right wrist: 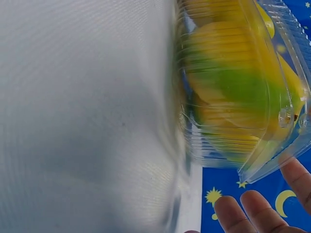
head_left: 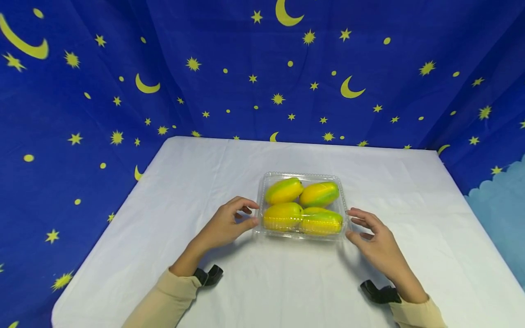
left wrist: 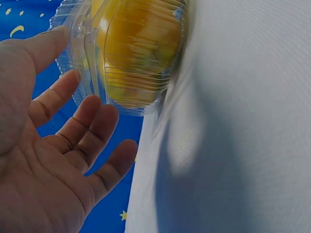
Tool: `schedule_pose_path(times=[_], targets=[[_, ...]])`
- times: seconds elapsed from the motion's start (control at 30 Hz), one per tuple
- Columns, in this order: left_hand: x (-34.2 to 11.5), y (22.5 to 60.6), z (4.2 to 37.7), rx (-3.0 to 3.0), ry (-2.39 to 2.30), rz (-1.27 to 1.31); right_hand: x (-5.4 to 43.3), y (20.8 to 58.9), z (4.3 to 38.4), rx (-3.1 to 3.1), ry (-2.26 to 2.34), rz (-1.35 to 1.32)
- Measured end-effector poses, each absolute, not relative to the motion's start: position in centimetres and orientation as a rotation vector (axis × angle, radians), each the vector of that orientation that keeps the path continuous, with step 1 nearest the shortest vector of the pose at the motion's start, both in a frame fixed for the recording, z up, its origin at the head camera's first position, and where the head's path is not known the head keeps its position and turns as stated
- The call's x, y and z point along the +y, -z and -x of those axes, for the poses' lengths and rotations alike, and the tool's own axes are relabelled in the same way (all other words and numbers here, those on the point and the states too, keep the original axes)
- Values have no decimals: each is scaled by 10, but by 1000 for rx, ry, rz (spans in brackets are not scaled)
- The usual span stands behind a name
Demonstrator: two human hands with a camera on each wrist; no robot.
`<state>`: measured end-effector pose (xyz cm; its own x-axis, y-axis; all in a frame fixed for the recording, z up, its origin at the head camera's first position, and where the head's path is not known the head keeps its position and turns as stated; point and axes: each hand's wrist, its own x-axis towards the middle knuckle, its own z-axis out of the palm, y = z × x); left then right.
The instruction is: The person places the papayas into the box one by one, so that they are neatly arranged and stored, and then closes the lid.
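A clear plastic clamshell box [head_left: 301,236] sits on the white-covered table, with several yellow-green mangoes [head_left: 283,190] inside it. The lid lies over the fruit; whether it is snapped down I cannot tell. At the box's left side is my left hand [head_left: 229,223], thumb and forefinger tips at the rim. In the left wrist view its other fingers are loosely bent and apart from the box [left wrist: 141,92]. My right hand [head_left: 377,243] is at the opposite side, fingertips by the rim. The right wrist view shows a fingertip [right wrist: 294,170] at the box's edge; the thumb is mostly hidden there.
A white cloth [head_left: 197,173] covers the table. Blue curtains [head_left: 229,54] with yellow moons and stars hang behind and to the left, and continue at the right. A light blue patch [head_left: 500,214] shows beyond the right table edge. Black wrist mounts [head_left: 213,275] sit on both forearms.
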<state>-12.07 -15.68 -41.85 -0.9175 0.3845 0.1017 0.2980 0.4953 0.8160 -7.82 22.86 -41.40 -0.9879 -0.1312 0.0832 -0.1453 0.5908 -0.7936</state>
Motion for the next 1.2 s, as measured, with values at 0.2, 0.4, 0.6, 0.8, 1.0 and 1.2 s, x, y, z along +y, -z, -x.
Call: schedule_pose_path(times=[0.2, 0.4, 0.6, 0.8, 1.0, 1.2], targets=[[-157, 420, 122, 2620, -1399, -609, 231, 415, 82, -2824, -1461, -194], [-158, 420, 122, 2559, -1437, -566, 235, 419, 85, -2800, -1738, -192], [-160, 422, 123, 2513, -1460, -511, 235, 419, 88, -2739, -1983, -117], [-160, 423, 123, 2490, -1473, -523, 233, 416, 89, -2713, -2050, -95], [-159, 423, 123, 2430, -1493, -558, 233, 417, 88, -2675, -2086, -92], [-156, 422, 123, 2346, -1513, -531, 234, 419, 88, -2655, -2107, -83]])
